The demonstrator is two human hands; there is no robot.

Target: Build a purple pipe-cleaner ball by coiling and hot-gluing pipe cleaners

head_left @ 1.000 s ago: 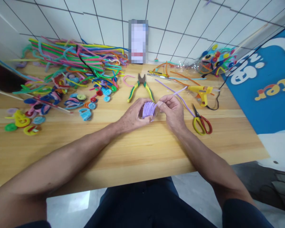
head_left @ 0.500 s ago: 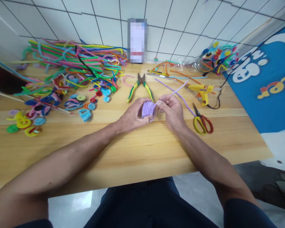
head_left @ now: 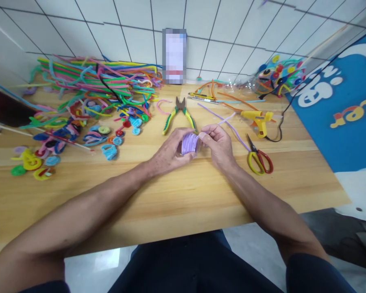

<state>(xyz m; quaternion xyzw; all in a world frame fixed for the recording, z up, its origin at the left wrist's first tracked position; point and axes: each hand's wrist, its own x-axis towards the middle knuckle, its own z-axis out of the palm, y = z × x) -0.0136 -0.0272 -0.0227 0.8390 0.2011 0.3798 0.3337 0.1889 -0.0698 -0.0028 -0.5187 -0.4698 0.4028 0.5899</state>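
Coil [head_left: 190, 143], clasped in left hand [head_left: 167, 154] and pinched at its end by right hand [head_left: 217, 143], probably wants steady tension, wraps touching.

Your table [head_left: 177, 195]: pale wood, across the frame's middle.
Upper left: your pipe cleaner pile [head_left: 94, 81], with coiled discs [head_left: 33, 160] scattered below it.
Upper centre: pliers [head_left: 179, 114].
Right: glue gun [head_left: 258, 120], with scissors [head_left: 258, 156] just below.

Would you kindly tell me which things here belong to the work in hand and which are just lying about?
In hand: purple coil, held by left hand; loose purple strand, pinched by right hand.
Lying about: pliers, scissors, glue gun, pipe-cleaner pile.
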